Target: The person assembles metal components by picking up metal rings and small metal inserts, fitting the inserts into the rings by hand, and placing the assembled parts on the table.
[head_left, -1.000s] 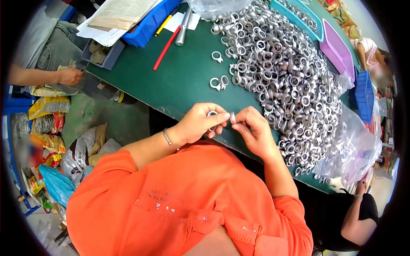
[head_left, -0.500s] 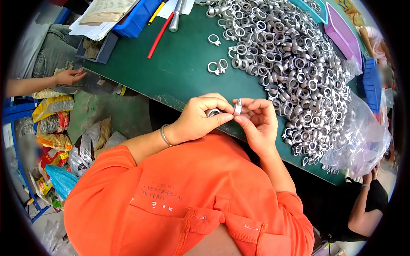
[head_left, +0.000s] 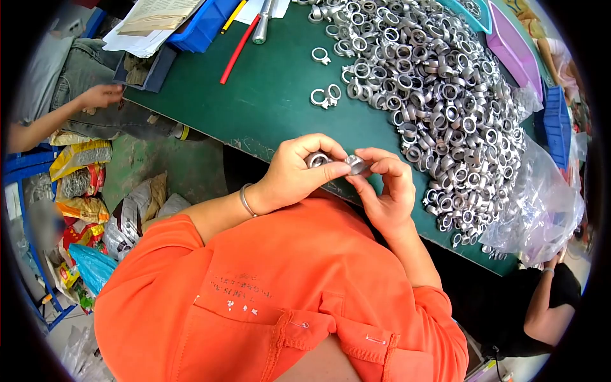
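Note:
My left hand (head_left: pixel 300 170) is closed around one metal ring (head_left: pixel 316 160), which shows between its fingers. Between the fingertips of both hands is a second metal ring (head_left: pixel 355 165), tilted, pinched by my right hand (head_left: pixel 389 188) and touched by my left thumb. Both hands are close together over the near edge of the green table (head_left: pixel 267 95). A large pile of similar metal rings (head_left: pixel 439 95) lies to the right of them. Three loose rings rest apart from the pile, one (head_left: pixel 320 55) above a pair (head_left: pixel 326 97).
A red stick (head_left: pixel 240 49), a metal rod (head_left: pixel 261 28) and a blue bin (head_left: pixel 202 27) lie at the upper left. Right of the pile are a purple tray (head_left: pixel 514 48), a blue bin (head_left: pixel 556 127) and a plastic bag (head_left: pixel 541 204). Other people are at both sides.
The view has shifted, so the table's things sit higher. The ring between my fingertips has turned and shows its opening more. At the left, another person's hand has moved.

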Tool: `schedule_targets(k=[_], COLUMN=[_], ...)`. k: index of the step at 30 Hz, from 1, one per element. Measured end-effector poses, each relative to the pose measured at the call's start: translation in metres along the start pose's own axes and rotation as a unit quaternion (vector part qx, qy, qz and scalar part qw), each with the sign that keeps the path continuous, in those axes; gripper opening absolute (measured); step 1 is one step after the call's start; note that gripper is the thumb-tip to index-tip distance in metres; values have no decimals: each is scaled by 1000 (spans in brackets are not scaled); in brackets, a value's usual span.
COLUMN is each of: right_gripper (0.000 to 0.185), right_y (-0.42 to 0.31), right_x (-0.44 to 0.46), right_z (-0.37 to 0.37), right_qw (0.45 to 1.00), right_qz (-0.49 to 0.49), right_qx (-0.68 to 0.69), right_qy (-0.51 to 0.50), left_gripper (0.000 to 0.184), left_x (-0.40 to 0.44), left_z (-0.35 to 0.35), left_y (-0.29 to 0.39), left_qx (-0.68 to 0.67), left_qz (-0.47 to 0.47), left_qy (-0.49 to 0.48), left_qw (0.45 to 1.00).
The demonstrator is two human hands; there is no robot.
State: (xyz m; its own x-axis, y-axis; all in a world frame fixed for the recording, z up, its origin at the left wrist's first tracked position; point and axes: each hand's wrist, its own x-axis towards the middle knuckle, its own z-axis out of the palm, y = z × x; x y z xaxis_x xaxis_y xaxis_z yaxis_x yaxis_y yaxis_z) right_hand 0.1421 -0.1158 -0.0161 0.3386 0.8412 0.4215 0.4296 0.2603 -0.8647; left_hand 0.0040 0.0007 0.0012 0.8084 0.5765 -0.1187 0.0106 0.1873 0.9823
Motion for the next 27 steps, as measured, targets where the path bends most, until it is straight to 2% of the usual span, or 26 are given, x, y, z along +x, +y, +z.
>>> schedule_targets(k=[1, 3, 7, 9, 12, 14, 16, 18, 19, 21, 27], right_gripper=[35, 37, 34, 30, 26, 26, 28, 30, 30, 29, 26], right_y=[-2, -4, -10, -13, -12, -9, -9, -10, -9, -7, -6], right_x=[0, 2, 6, 12, 20, 22, 22, 22, 21, 20, 19], right_z=[1, 1, 6, 3, 7, 9, 9, 11, 12, 12, 12], right_qw=[1000, 998, 994, 998, 996, 998, 1000, 999, 999, 999, 998], right_qz=[3, -4, -3, -50, -80, -58, 9, 17, 22, 28, 54], right_qx=[21, 50, 90, -30, -38, -1, -17, -30, -28, -26, -14], right_qy=[20, 42, 68, 17, 22, 21, 0, -13, -12, -10, -14], left_gripper=[9, 13, 17, 18, 16, 15, 13, 10, 10, 9, 12], left_x=[0, 1, 2, 2, 0, -2, -4, -6, -7, -6, -3], left_z=[-1, -5, -8, -9, -10, -13, -15, -15, -16, -16, -14], left_y=[0, 1, -3, -4, -4, -5, -4, -3, -4, -8, -11], left_qx=[0, -35, -97, -160, -234, -202, -171, -85, -86, 63, 131], left_qz=[0, -72, -109, -136, -137, -128, -120, -30, -31, 124, 227], left_qy=[0, -18, -36, -39, -21, 0, 20, 35, 36, 48, 56], left_qw=[1000, 997, 989, 977, 962, 971, 978, 995, 995, 989, 963])
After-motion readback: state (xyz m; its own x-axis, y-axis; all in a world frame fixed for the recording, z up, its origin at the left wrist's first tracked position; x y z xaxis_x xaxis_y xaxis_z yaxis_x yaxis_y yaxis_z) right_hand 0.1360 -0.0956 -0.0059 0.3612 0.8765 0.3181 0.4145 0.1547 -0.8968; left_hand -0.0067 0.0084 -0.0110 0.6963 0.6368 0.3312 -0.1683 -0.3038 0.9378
